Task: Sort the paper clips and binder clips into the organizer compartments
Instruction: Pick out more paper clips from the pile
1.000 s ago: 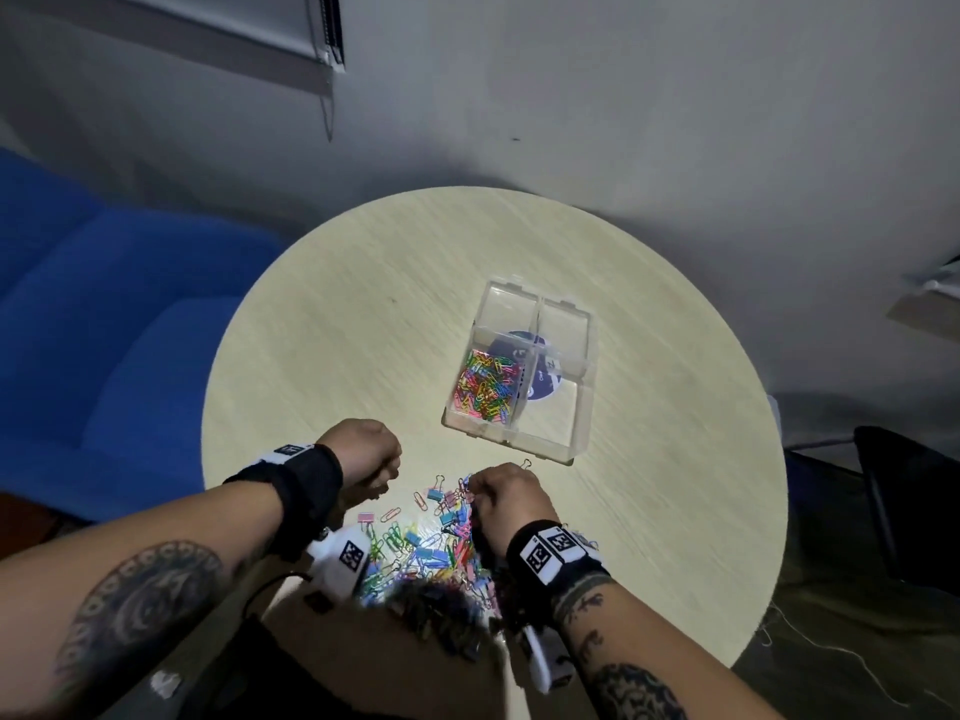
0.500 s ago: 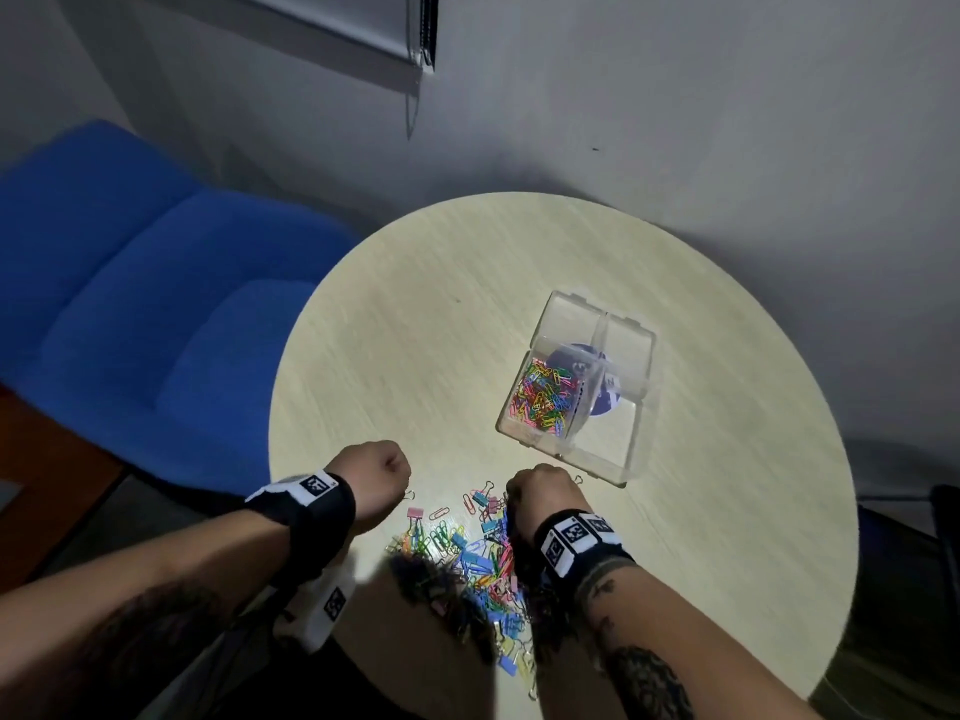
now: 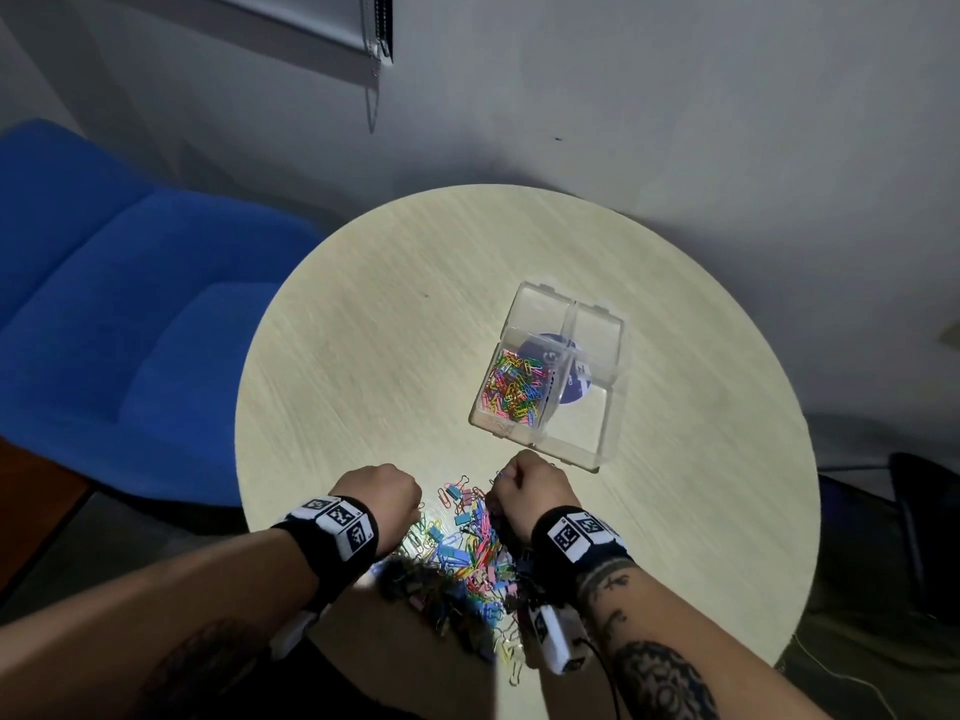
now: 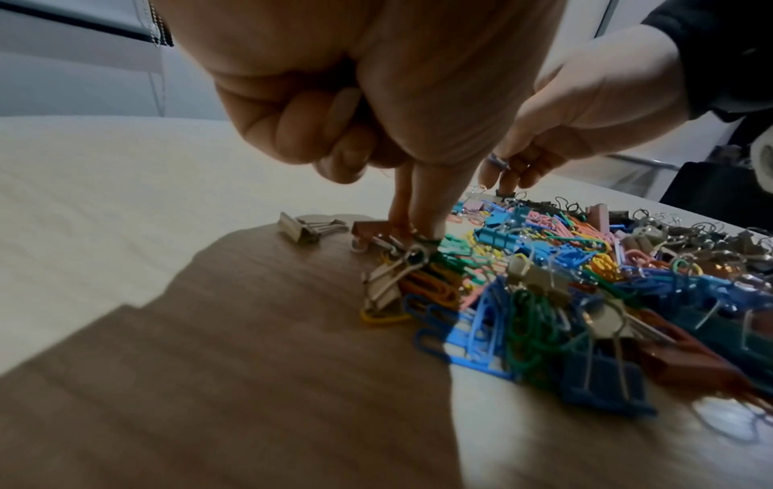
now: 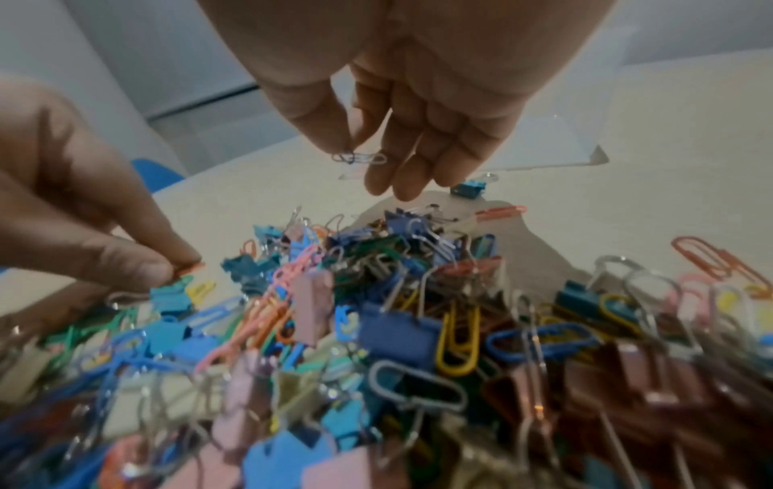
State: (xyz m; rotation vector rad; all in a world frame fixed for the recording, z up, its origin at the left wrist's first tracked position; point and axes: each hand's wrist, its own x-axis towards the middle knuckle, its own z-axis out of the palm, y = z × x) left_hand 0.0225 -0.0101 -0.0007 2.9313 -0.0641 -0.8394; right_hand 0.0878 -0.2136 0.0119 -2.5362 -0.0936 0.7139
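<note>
Mixed heap of coloured paper clips and binder clips [image 3: 460, 558] spread on the round counter [image 3: 363, 356], lying between and beneath both hands. Clear organizer [image 3: 597, 423] just beyond the right hand, one compartment on its left side filled with sorted paper clips [image 3: 514, 384], the others showing only bare plastic and a blue label.

Left hand [image 3: 387, 498] at the heap's left edge, knuckles up, outer fingers curled into the palm; thumb and forefinger [image 4: 427, 211] pointing straight down and pinching a small clip [image 4: 424, 239] at the rim of the heap; kind of clip unclear. Tan binder clip [image 4: 299, 226] lying apart on the counter, just left of those fingertips.

Right hand [image 3: 530, 493] at the heap's far right edge, raised a little above it, fingers hanging downward and loosely bent. Thumb and forefinger pinching a pale blue paper clip [image 5: 359, 158], held clear of the heap. Light blue binder clip [image 5: 468, 188] on the counter just past those fingertips.

Both wrists in black bands with square-patterned markers, forearms angled inward over the counter's near edge.
</note>
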